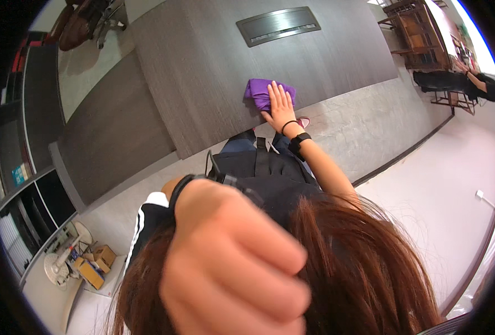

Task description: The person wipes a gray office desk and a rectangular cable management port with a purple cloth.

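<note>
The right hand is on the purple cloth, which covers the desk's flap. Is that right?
Not quite: the right hand is on the purple cloth, but the head view shows it by the near edge of the desk, clear of the flap.

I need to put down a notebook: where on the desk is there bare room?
The desk shows a wide bare patch left of the purple cloth and the metal flap, a strip between those two, and another patch right of the flap. It is crowded at the near edge, where the right hand lies on the cloth.
</note>
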